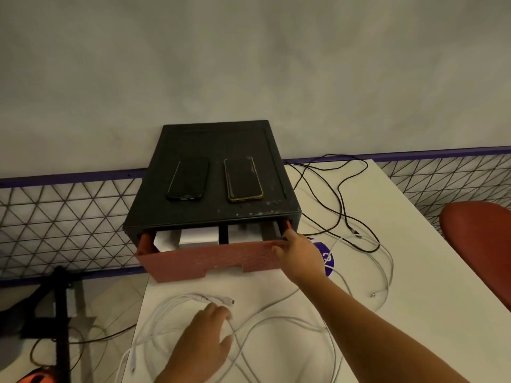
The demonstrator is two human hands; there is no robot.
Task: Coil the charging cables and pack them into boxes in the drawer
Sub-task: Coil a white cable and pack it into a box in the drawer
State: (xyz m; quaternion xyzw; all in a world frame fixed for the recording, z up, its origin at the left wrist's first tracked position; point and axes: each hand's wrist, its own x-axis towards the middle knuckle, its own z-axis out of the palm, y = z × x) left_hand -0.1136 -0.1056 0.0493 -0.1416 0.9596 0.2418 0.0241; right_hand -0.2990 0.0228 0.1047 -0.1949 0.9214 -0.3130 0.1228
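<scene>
- Right hand [301,255] grips the top right corner of the red drawer [204,258], which stands partly open.
- White boxes [197,236] sit inside the drawer, left of that hand.
- Left hand [204,335] lies palm down, fingers relaxed, on the loose white cable [177,302] on the table [414,272], in front of the drawer.
- 2 phones [188,178] lie on the black cabinet [210,139].

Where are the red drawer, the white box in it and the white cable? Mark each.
red drawer [210,258]: head view, front panel.
white box [197,236]: head view, visible front face.
white cable [214,298]: head view, thick end behind the plug.
</scene>
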